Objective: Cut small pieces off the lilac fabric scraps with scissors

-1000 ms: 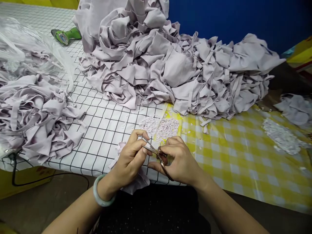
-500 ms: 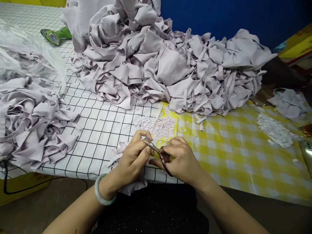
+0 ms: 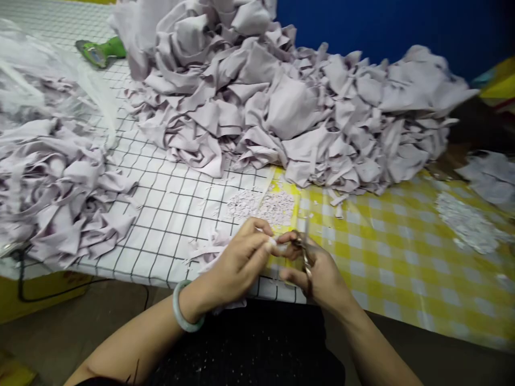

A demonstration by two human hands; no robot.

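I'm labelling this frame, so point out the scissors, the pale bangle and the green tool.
Scissors point(image 3: 306, 257), head view: on the handle, just below the blades.
Pale bangle point(image 3: 177, 308), head view: on the outer curve of its band.
Green tool point(image 3: 103, 52), head view: around the middle of its body.

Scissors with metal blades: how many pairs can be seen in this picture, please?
1. The brown-handled metal scissors are in the right hand, blades pointing away from the person. Others could be hidden under the large pale-lilac fabric heap.
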